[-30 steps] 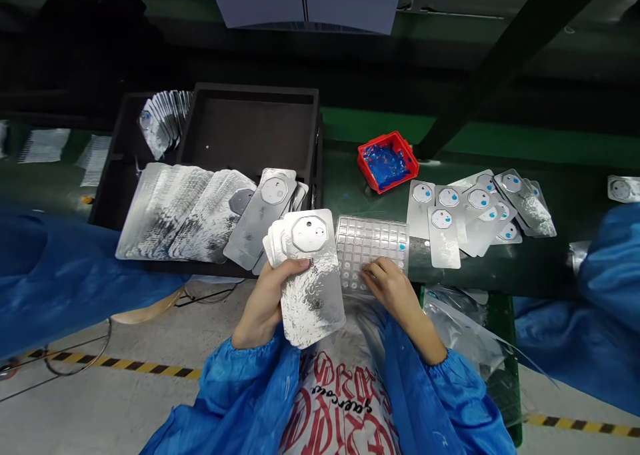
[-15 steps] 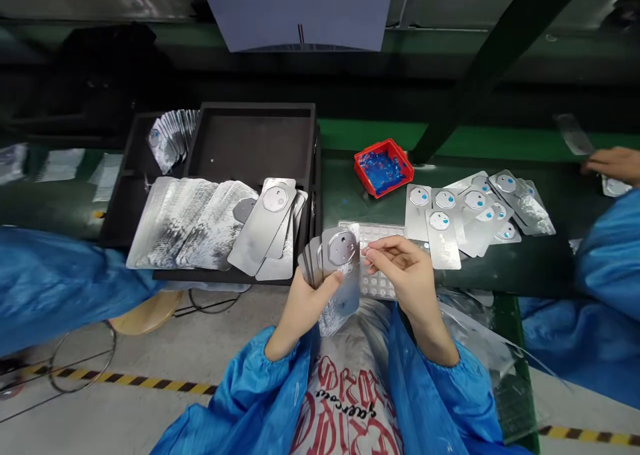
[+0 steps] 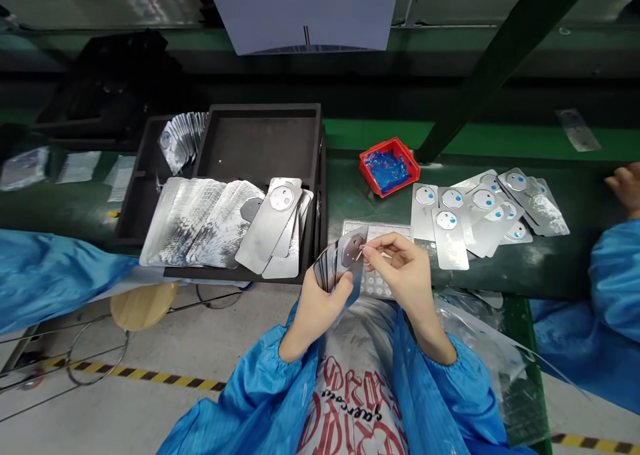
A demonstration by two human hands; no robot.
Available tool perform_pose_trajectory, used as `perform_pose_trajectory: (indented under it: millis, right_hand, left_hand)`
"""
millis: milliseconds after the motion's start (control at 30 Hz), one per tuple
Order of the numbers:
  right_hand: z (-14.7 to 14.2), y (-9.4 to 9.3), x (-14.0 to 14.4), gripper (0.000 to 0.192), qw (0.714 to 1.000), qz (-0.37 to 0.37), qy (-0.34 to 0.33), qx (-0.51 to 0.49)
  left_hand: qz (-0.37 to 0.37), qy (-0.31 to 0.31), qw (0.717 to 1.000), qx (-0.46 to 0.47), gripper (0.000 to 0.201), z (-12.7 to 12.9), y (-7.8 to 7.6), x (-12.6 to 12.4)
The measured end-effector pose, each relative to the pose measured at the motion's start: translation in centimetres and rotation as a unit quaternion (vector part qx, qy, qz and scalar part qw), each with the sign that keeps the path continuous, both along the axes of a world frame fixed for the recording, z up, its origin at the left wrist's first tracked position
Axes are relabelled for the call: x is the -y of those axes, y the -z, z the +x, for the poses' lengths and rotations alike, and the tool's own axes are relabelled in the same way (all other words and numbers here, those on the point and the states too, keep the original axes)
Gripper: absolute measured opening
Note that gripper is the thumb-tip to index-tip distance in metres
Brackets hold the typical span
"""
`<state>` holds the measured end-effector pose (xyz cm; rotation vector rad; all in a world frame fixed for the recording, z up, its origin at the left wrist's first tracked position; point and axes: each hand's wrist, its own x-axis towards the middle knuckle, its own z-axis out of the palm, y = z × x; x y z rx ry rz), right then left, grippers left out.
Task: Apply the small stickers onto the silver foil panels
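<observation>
My left hand (image 3: pixel 317 305) holds a fanned stack of thin silver plates (image 3: pixel 340 261), tilted nearly edge-on, each with a round octagonal window. My right hand (image 3: pixel 403 268) pinches something tiny at the top plate's window; I cannot make out what it is. Just behind my hands lies a clear blister sheet of small dots (image 3: pixel 380 231) on the green bench edge. Right of it spreads a pile of silver plates with blue dots (image 3: pixel 475 215).
A black tray (image 3: pixel 260 141) holds overlapping silver plates (image 3: pixel 215 221) and a small upright bundle (image 3: pixel 180 138). A red bin (image 3: pixel 389 165) with blue scraps stands behind. Other people's blue sleeves (image 3: pixel 45 275) flank me; a hand (image 3: pixel 625 185) rests at far right. A wooden stool (image 3: pixel 143 305) is below left.
My left hand has turned the plate stack from flat-facing to nearly edge-on and raised it. My right hand left the blister sheet and now pinches at the top plate.
</observation>
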<state>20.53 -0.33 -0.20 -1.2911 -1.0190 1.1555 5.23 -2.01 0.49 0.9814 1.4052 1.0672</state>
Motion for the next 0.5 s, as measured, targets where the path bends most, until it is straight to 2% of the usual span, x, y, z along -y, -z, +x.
perform_pose_trajectory:
  millis: [100,200,367,500]
  right_hand:
    - [0.30,-0.33,-0.09,0.025,1.000,0.003,-0.021,0.010]
    - [0.58,-0.68,-0.24,0.023,0.999,-0.006,-0.050,0.021]
    - [0.67,-0.70,-0.46,0.023,0.998,-0.001,-0.048,0.046]
    - [0.53,-0.83,-0.39,0.031,0.998,-0.015,-0.043,0.044]
  left_hand:
    - [-0.009,0.001,1.000,0.006,0.042,0.08,0.09,0.04]
    - [-0.008,0.007,1.000,0.003,0.041,0.02,0.12,0.01]
    - [0.016,0.048,0.999,0.003,0.041,-0.18,-0.04,-0.24]
    - [0.027,0.043,0.998,-0.026,0.037,-0.39,0.19,-0.39]
